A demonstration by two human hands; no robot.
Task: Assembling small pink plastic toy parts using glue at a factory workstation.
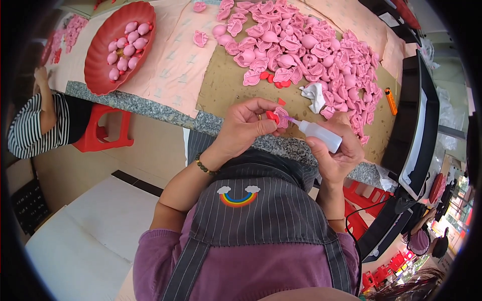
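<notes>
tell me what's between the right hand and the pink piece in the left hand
In the head view: a white bottle, held by the right hand, its purple nozzle pointing at the pink piece in the left hand.

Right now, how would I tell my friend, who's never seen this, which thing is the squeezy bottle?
Find the table's speckled edge by the striped apron. There, the right hand grips a small whitish bottle. Unlike the heaped pink pieces and crumpled white wad beyond, it has a thin purple nozzle.
</notes>
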